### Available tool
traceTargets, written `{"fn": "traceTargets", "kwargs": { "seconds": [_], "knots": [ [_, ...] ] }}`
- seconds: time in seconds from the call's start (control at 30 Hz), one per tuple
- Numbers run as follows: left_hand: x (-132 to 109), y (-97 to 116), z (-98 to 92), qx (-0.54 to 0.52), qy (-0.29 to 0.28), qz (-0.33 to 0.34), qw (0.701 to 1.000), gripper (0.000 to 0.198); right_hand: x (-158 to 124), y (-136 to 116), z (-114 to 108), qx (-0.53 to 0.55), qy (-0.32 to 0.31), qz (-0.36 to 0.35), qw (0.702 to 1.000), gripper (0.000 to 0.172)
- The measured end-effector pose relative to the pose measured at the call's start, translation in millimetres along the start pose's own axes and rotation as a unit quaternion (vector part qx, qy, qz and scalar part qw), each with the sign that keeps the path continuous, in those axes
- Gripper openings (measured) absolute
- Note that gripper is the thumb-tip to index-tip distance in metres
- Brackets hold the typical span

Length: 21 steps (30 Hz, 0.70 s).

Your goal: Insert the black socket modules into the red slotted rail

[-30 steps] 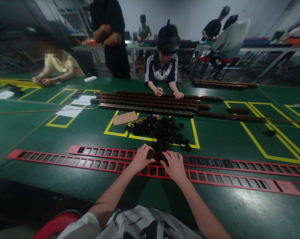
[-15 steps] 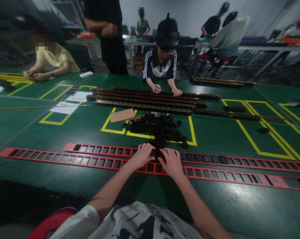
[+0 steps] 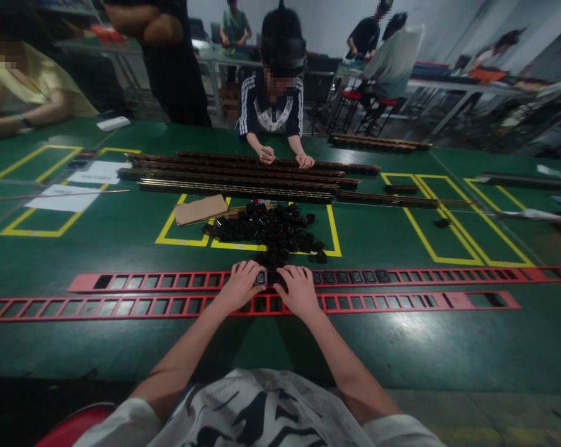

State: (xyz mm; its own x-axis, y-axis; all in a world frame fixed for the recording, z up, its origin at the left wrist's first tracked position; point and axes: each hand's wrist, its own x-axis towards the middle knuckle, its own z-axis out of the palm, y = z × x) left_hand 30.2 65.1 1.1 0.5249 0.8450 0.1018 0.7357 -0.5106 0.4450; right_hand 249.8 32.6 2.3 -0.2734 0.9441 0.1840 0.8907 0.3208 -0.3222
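Observation:
My left hand point(image 3: 242, 284) is closed on a black power socket point(image 3: 260, 278), its face turned up between thumb and fingers. Close beside it, my right hand point(image 3: 300, 288) curls its thumb and fingers at another dark socket block point(image 3: 273, 278), partly hidden by the fingers. Both hands rest over the farther long red slotted frame point(image 3: 206, 280). To the right of my right hand, several black sockets point(image 3: 357, 277) sit in a row in that frame's openings. The nearer red frame point(image 3: 162, 306) runs under my wrists, its visible openings showing green table.
Beyond my hands lies a heap of loose black sockets point(image 3: 271, 226), with a cardboard piece point(image 3: 200, 210) at its left. Long dark rails point(image 3: 243, 180) lie farther back, where a person point(image 3: 275, 105) works. Paper sheets point(image 3: 64, 197) lie at left on the green table point(image 3: 136, 347).
The view has turned, so the table things appear farther left and straighter. The socket face by my left hand now shows clearly. Both hands stay close together at the farther red frame.

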Motion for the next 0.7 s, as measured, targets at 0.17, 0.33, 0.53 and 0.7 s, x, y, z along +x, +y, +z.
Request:
{"fn": "traceTargets", "kwargs": {
  "seconds": [0.17, 0.33, 0.53, 0.7],
  "knots": [
    [-2, -5, 5.3, -0.03, 0.023, 0.006, 0.999, 0.034, 0, -1, -2, 0.005, 0.0, 0.002, 1.0, 0.036],
    [-1, -9, 5.8, -0.066, 0.032, -0.007, 0.997, 0.035, -1, -1, -2, 0.01, 0.0, 0.004, 1.0, 0.037],
    [-1, -12, 10.5, -0.073, 0.048, -0.021, 0.996, 0.029, -1, -1, -1, -0.002, -0.01, 0.004, 1.0, 0.038],
    [-1, -10, 13.7, -0.059, 0.064, -0.043, 0.995, 0.028, -1, -1, -1, 0.002, -0.007, 0.004, 1.0, 0.037]
  ]
}}
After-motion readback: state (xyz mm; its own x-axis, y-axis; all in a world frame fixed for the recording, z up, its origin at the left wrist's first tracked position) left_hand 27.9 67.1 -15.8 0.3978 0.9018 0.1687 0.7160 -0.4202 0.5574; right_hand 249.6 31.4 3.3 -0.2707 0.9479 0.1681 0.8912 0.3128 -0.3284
